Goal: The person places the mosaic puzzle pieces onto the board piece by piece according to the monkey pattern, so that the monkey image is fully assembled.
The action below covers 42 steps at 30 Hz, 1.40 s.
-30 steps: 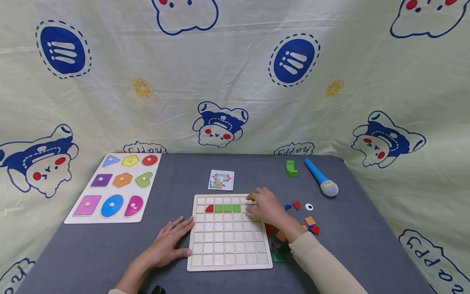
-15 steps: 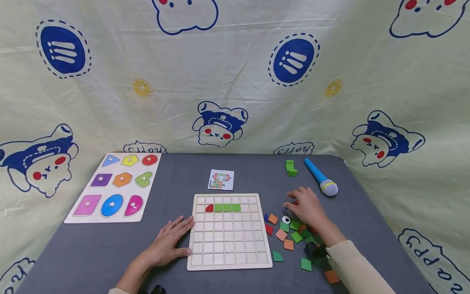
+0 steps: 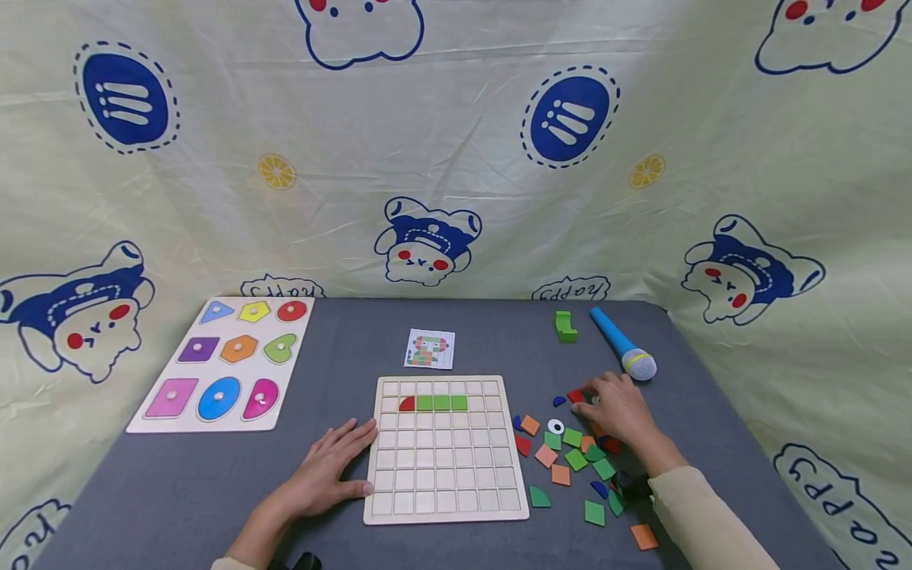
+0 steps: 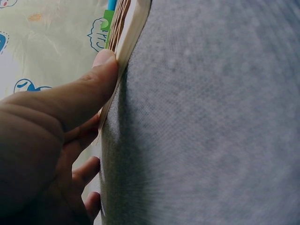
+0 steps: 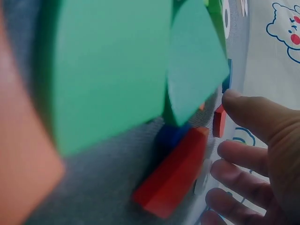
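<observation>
Shifting rightward since the earlier frame, the right hand [image 3: 621,408] is reaching, fingers parted, beside a red piece [image 3: 575,396]; whether it is touching is unclear. Work thus appears to be centring on the loose pieces [image 3: 575,459] right of the grid board [image 3: 445,459]. Fingers extended, the left hand [image 3: 324,471] is bracing the board's left edge; one red tile [image 3: 407,404] and three green tiles [image 3: 442,404] are lying in its second row.

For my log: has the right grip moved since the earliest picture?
Yes, the right grip went rightward, from over the grid board to beyond its right edge.
</observation>
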Each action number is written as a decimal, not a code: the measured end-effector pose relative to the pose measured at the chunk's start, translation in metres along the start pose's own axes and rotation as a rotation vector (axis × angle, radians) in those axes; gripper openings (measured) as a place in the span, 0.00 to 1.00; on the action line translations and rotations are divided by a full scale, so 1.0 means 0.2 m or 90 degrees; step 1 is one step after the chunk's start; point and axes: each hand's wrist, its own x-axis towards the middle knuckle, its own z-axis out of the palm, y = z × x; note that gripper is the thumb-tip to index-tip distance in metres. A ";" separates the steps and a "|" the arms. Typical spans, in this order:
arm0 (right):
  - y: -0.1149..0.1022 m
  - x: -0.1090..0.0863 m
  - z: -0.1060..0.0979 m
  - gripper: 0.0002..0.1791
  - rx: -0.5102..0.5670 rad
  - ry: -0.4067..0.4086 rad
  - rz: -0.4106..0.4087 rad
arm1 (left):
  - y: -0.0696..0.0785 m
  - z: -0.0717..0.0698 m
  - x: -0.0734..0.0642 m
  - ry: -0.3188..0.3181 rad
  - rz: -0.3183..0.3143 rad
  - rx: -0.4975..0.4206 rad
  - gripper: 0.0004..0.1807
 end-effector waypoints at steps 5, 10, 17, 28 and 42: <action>0.01 0.00 0.01 0.22 -0.007 -0.013 -0.011 | 0.00 0.00 0.00 0.001 0.013 -0.004 0.43; 0.00 0.00 0.02 0.20 -0.003 -0.012 -0.036 | 0.00 0.00 -0.01 0.004 0.017 -0.006 0.43; -0.01 0.00 0.02 0.17 0.011 -0.015 -0.035 | 0.00 0.01 0.00 0.003 0.013 -0.006 0.43; -0.01 0.01 0.02 0.15 0.023 -0.006 -0.040 | 0.00 0.00 0.00 0.000 0.007 -0.002 0.43; -0.22 -0.04 -0.02 0.15 0.035 0.017 -0.099 | -0.01 0.00 0.00 0.000 0.003 0.003 0.43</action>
